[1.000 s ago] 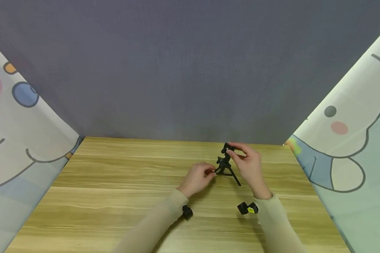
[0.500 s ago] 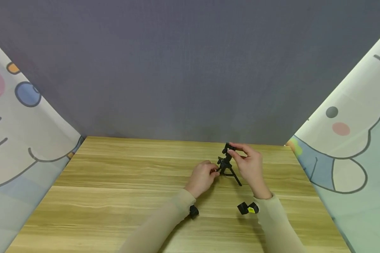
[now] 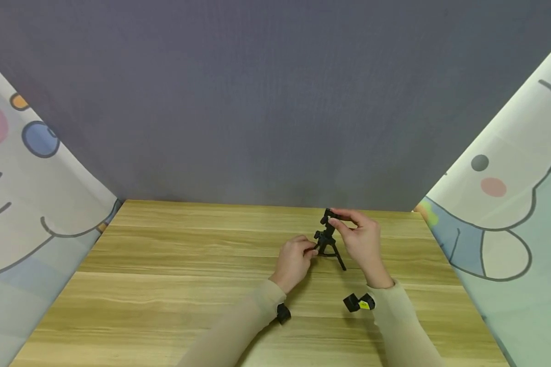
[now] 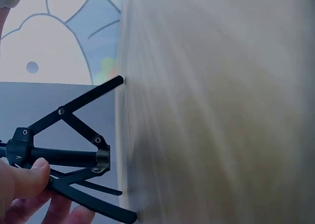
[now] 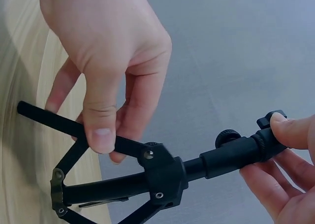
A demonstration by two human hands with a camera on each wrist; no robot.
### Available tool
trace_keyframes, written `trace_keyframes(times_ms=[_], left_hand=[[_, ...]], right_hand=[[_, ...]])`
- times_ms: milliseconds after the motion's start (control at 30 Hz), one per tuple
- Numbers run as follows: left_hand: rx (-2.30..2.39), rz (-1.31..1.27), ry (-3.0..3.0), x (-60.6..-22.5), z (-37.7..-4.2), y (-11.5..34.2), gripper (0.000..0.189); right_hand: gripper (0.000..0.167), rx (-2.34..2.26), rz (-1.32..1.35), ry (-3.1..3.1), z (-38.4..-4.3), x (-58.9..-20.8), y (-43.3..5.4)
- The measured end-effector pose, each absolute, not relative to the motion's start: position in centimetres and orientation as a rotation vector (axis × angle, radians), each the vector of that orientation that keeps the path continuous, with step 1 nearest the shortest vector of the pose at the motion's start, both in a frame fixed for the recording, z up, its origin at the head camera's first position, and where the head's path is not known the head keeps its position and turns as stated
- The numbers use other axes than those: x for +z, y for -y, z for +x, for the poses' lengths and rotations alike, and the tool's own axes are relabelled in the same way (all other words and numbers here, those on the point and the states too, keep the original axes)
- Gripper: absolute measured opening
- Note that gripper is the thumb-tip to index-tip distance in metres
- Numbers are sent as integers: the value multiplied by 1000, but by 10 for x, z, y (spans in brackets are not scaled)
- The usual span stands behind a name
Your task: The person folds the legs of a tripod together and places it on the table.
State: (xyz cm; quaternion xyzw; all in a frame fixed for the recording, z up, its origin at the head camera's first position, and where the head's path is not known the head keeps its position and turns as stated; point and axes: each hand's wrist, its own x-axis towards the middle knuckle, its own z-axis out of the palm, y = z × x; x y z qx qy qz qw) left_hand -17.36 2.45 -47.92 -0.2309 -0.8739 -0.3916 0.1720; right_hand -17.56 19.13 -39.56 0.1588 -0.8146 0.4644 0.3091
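Observation:
A small black tripod (image 3: 326,245) stands on the table with its legs spread and its column leaning slightly. Near the top of the column, my right hand (image 3: 364,242) grips it; the right wrist view shows thumb and fingers around the upper section beside a small knob (image 5: 272,118). My left hand (image 3: 294,260) pinches one leg (image 5: 51,119) between thumb and fingers, partway along its length. In the left wrist view, the braces and the lower column (image 4: 69,157) show between the legs, and leg tips meet the tabletop.
The wood-grain table (image 3: 174,285) runs back to a grey panel (image 3: 275,102). Cartoon-printed sheets (image 3: 496,204) flank it on both sides. A small black camera (image 3: 359,303) sits at the right wrist, another (image 3: 282,313) at the left.
My left hand has moved right and closed in on the tripod's leg. The tripod's front leg tip has shifted slightly left. My right hand has stayed at the top.

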Motion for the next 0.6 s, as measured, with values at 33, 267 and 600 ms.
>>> trace_keyframes(times_ms=[33, 267, 600], left_hand=[[-1123, -657, 2461, -480, -174, -25, 9], [-1314, -615, 2359, -479, -174, -27, 9], [-1662, -480, 2272, -487, -176, -34, 8]], right_hand=[[20, 1227, 413, 2156, -175, -396, -192], [21, 1262, 388, 2176, -174, -394, -191], [17, 1343, 333, 2197, -154, -362, -177]])
